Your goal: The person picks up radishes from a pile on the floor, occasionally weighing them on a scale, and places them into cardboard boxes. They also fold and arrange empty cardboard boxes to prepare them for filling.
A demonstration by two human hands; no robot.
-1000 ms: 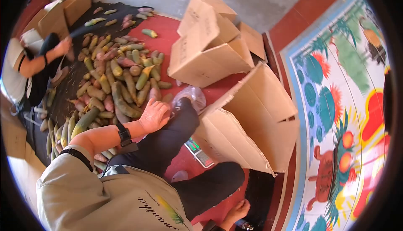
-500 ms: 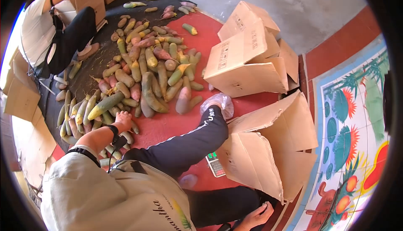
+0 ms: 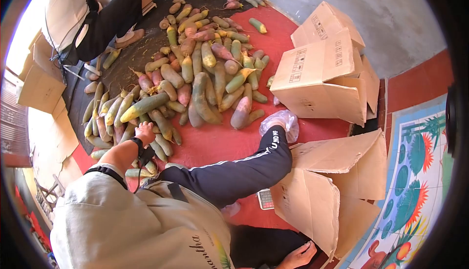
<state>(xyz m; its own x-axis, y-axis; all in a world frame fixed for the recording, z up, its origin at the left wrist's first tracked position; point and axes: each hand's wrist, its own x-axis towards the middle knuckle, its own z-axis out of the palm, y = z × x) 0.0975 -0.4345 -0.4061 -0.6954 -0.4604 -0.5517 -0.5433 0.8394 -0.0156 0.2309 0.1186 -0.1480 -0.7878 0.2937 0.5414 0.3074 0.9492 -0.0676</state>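
Note:
A heap of long green and pinkish radishes (image 3: 172,76) covers the floor in front of me. My left hand (image 3: 144,132) reaches out over its near edge, fingers spread, right beside a large green radish (image 3: 145,107) with a yellowish tip. Several smaller radishes (image 3: 160,150) lie under and around the wrist. Down by my bent dark-trousered knee, at the bottom right, my right hand (image 3: 299,256) hangs with loosely stretched fingers and nothing visible in it. An open cardboard box (image 3: 305,203) stands close to that hand.
A scale with a keypad (image 3: 266,199) sits beside the open box. Another cardboard box (image 3: 312,76) lies farther back. My foot in a plastic cover (image 3: 287,123) rests on the red mat (image 3: 210,147). At the upper left another person (image 3: 110,20) sits near more boxes.
The view has turned, so the heap and boxes appear farther right. My left hand stays at the heap's near edge beside the large green radish; my right hand stays by my knee.

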